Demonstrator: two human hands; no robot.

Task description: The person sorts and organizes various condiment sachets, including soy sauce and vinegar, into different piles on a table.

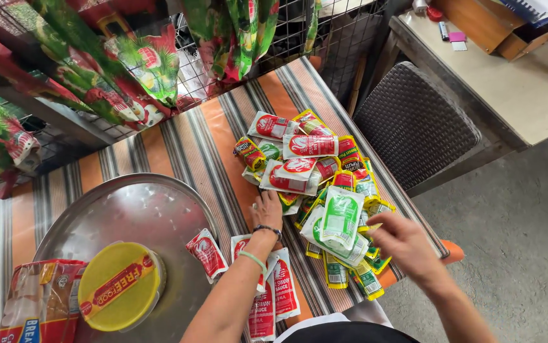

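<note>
The left hand (267, 211) lies flat on the striped tabletop (185, 149), fingers touching the heap of sauce sachets (315, 184) at its one o'clock. The right hand (402, 241) hovers over the heap's green sachets (340, 219). At nine o'clock, a round metal tray (128, 209) carries a yellow-lidded tub (120, 286).

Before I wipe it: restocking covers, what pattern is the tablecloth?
Orange with grey and white stripes, tablecloth, head view.
</note>
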